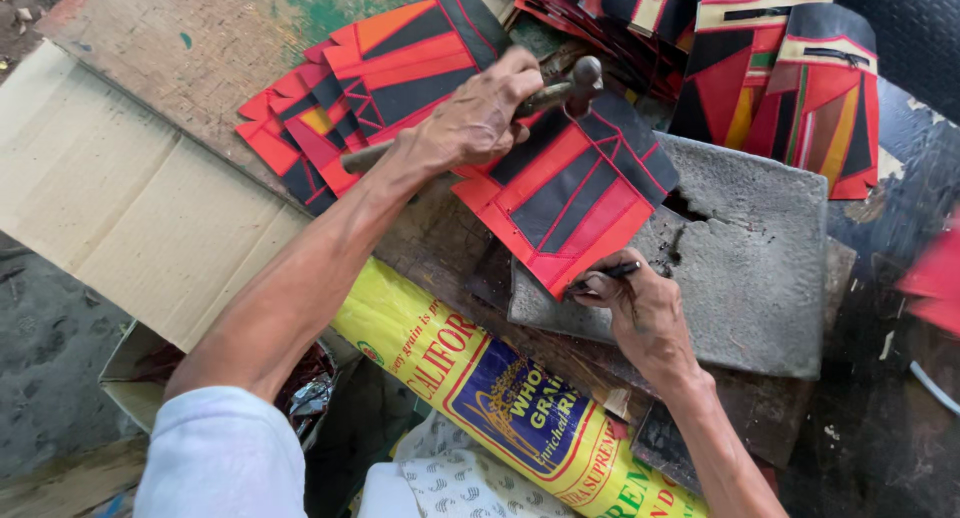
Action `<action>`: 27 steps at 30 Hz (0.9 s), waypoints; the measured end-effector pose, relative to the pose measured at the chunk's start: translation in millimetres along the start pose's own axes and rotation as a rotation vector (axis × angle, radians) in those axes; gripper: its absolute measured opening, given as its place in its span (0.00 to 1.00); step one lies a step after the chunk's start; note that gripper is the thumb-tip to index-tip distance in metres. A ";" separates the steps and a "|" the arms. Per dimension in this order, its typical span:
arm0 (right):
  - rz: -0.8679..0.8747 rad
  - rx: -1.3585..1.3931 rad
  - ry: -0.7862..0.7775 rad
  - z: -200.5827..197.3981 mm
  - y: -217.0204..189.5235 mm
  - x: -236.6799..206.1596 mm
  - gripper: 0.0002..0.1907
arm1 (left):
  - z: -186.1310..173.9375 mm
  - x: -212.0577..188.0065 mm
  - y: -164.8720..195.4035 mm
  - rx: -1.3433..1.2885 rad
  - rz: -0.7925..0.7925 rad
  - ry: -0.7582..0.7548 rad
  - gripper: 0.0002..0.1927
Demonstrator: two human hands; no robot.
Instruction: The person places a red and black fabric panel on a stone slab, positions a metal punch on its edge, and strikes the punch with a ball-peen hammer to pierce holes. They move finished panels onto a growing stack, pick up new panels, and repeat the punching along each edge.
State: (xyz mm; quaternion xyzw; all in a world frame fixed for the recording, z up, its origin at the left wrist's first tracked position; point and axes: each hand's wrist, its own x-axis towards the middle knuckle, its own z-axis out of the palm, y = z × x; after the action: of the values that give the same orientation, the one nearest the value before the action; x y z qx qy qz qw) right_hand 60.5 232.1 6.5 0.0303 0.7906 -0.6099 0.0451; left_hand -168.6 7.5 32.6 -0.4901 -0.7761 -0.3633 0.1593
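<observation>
Yellow sack — left hand grips hammer.

Craft workshop, stacked red-black sewn pieces, worn workboard, stone slab

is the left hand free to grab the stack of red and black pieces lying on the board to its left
Probably not as it stands: the left hand is closed around a hammer over the panel on the stone slab. The stack lies just beside it, uncovered.

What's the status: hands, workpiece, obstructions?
Left hand grips hammer. Right hand holds thin dark tool at red-black panel edge, on grey slab. Nothing between.
</observation>
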 end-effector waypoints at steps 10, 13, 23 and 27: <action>-0.142 -0.133 0.023 0.6 -2.1 -5.1 0.03 | -65.6 -12.3 119.6 -0.140 -0.621 -0.233 0.18; -0.135 -0.148 0.028 0.2 -3.5 -5.4 0.03 | -79.4 -21.1 151.3 -0.189 -0.636 -0.262 0.17; -0.176 -0.090 0.027 2.4 -6.6 -3.5 0.03 | -82.3 -41.4 184.6 -0.263 -0.611 -0.326 0.15; -0.238 -0.199 0.020 3.0 -9.9 -4.7 0.03 | -80.9 -45.1 187.2 -0.281 -0.567 -0.304 0.15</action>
State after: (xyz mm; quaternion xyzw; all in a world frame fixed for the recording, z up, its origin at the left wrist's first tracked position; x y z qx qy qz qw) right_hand 64.3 226.7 15.7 -0.0620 0.8456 -0.5293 -0.0327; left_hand 7.8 -32.1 137.2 -0.3205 -0.8386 -0.4194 -0.1343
